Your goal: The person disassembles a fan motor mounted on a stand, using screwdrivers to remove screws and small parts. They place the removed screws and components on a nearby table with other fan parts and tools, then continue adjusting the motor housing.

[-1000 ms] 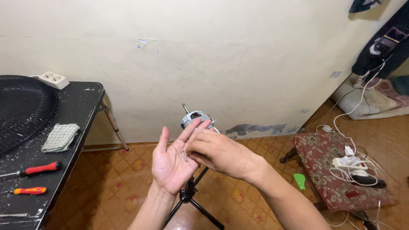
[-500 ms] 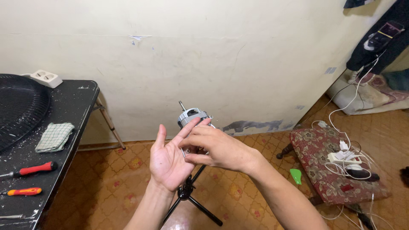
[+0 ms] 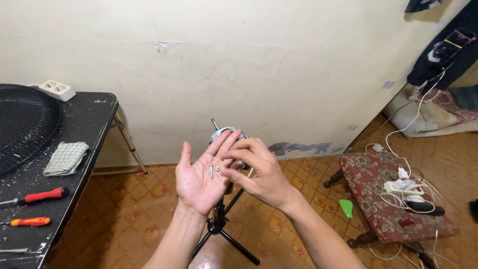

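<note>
My left hand [image 3: 201, 177] is held flat, palm up, with a small screw [image 3: 211, 171] and a tiny nut lying loose on the palm. My right hand [image 3: 256, 172] hovers at the left fingertips, thumb and forefinger pinched together just beside the screw; I cannot tell if they hold anything. Behind both hands stands a grey fan motor [image 3: 225, 133] with a short shaft, mounted on a black tripod stand [image 3: 219, 226] on the floor. The hands hide most of the motor.
A black table [image 3: 74, 149] at left carries a black fan grille [image 3: 22, 124], a checked cloth [image 3: 65, 158], two red-handled screwdrivers [image 3: 42, 195] and a white socket block [image 3: 57, 89]. At right is a floral stool [image 3: 393, 199] with a power strip and cables. A plain wall is behind.
The left palm has opened flatter, showing the screw and nut. My right fingers have shifted slightly off the palm toward the fingertips. The view has dropped a little.
</note>
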